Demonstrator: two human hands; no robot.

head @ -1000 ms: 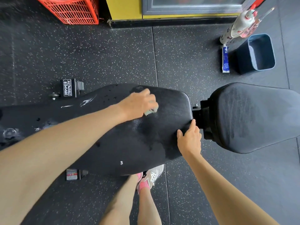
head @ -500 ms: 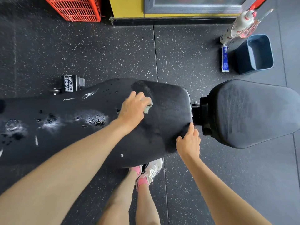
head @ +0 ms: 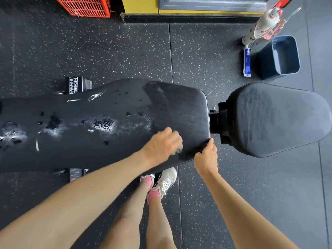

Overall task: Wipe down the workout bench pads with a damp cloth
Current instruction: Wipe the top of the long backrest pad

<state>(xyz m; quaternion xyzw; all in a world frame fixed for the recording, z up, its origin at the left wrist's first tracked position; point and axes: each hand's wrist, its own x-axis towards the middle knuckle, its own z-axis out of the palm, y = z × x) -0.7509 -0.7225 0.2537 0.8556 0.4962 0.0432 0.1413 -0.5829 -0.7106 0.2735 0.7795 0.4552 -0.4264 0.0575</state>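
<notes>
Grey damp cloth (head: 178, 150), judged light and limp, is held bunched in the curled grip of the left hand (head: 161, 145) at the 5 o'clock corner of the surface (head: 179, 108); the grip of the right hand (head: 206, 157), touching that edge, cannot be told.

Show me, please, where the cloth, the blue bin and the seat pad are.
cloth (head: 178, 150), head view, its pale exposed edge.
blue bin (head: 267, 65), head view, outer side wall.
seat pad (head: 280, 119), head view, middle of its top.
</notes>
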